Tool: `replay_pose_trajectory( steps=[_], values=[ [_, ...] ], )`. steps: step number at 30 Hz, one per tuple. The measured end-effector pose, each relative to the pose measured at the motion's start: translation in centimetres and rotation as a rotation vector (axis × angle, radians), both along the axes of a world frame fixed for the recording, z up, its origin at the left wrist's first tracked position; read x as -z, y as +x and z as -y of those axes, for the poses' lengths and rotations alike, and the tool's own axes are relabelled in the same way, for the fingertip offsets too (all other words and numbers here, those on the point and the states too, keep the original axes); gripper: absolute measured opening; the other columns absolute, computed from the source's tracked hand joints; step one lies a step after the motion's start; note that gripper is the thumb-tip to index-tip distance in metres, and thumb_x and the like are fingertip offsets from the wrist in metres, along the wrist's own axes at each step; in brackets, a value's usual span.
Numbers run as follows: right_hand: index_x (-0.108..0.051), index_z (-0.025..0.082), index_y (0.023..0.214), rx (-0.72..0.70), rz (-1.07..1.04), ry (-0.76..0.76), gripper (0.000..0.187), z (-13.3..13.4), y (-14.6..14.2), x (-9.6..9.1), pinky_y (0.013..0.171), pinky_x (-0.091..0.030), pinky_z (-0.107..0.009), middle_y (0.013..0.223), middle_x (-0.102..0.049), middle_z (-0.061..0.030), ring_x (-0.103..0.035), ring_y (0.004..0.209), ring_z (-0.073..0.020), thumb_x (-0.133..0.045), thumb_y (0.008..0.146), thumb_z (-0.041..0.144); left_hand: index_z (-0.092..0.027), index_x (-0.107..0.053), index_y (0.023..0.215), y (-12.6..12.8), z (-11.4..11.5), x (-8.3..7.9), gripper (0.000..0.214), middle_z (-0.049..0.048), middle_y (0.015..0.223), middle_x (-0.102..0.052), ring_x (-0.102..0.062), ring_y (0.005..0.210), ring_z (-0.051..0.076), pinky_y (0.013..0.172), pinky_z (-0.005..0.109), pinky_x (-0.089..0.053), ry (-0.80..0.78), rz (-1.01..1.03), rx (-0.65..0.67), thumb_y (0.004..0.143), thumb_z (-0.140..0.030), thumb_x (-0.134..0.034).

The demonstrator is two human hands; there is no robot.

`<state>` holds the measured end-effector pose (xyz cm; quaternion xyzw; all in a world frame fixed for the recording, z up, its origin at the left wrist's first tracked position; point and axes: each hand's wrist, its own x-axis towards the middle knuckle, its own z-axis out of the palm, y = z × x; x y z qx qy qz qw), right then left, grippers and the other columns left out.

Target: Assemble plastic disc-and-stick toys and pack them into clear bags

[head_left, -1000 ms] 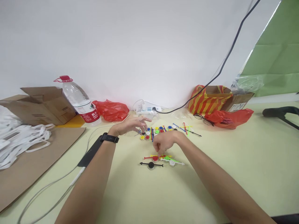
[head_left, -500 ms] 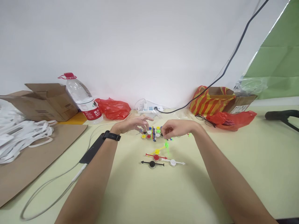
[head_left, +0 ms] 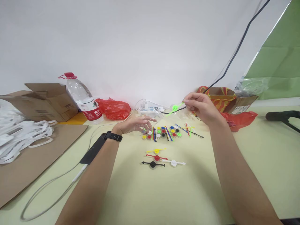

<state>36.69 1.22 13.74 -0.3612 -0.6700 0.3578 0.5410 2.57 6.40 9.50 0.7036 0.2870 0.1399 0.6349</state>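
My right hand [head_left: 201, 107] is raised above the table and pinches a bright green arrow spinner [head_left: 175, 108] by one end of its arrow. At the back middle, my left hand [head_left: 134, 125] has its fingers curled in a thin clear plastic bag [head_left: 142, 130], whose edges are hard to make out. Below the hands lie a yellow spinner [head_left: 156, 151], a red spinner [head_left: 157, 158], a black spinner [head_left: 152, 164] and a white spinner [head_left: 173, 163]. Close to my left fingers are several coloured round bases [head_left: 163, 135] and bundled arrows [head_left: 168, 133].
Loose arrows [head_left: 191, 130] lie at the right of the bases. Behind stand a power strip [head_left: 150, 108], a red bag [head_left: 113, 109] and a large water bottle [head_left: 85, 100]. A black phone [head_left: 92, 150] with a cable lies left; white straps [head_left: 30, 137] rest on cardboard.
My right hand has moved up and to the right, lifting the green spinner off the table. The yellow spinner's arrow has turned slightly. My left hand has barely moved.
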Motion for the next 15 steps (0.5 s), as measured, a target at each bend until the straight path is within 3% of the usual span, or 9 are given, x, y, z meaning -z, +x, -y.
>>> replay_pose_trajectory(
  steps=[3,5,9,15],
  values=[
    [-0.070,0.021,0.079,0.160,-0.120,0.040,0.020,-0.5,-0.4,0.1,0.053,-0.030,-0.028,0.063,-0.045,0.0036,-0.036,0.057,-0.0116,-0.081,0.077,0.038,-0.022,-0.059,0.143,0.5,0.3,-0.2,0.058,0.0112,0.111,-0.069,-0.064,0.106,0.027,0.086,0.035,-0.051,0.000,-0.012,0.004,0.092,-0.050,-0.064],
    [-0.071,0.021,0.079,0.191,-0.088,0.043,0.020,-0.7,-1.2,0.3,0.054,-0.030,-0.028,0.067,-0.052,0.0020,-0.039,0.060,-0.0117,-0.081,0.077,0.038,-0.023,-0.059,0.144,0.8,0.5,-0.2,0.058,0.0102,0.113,-0.069,-0.063,0.107,0.026,0.088,0.035,-0.050,-0.002,-0.020,0.009,0.093,-0.050,-0.065],
    [-0.076,0.018,0.081,0.154,0.137,0.048,0.022,-0.7,-3.0,0.7,0.060,-0.035,-0.028,0.078,-0.067,-0.0023,-0.048,0.067,-0.0132,-0.078,0.080,0.040,-0.024,-0.057,0.145,1.4,0.5,0.0,0.058,0.0101,0.115,-0.069,-0.063,0.107,0.025,0.087,0.034,-0.048,-0.001,-0.007,0.012,0.093,-0.049,-0.064],
    [-0.079,0.016,0.086,0.069,0.384,0.058,0.027,-0.6,-4.9,1.3,0.061,-0.037,-0.029,0.075,-0.068,-0.0031,-0.048,0.065,-0.0140,-0.070,0.086,0.042,-0.024,-0.058,0.144,1.7,0.1,0.6,0.057,0.0109,0.117,-0.067,-0.063,0.109,0.026,0.086,0.035,-0.048,-0.003,0.003,-0.057,0.092,-0.047,-0.067]
  ],
)
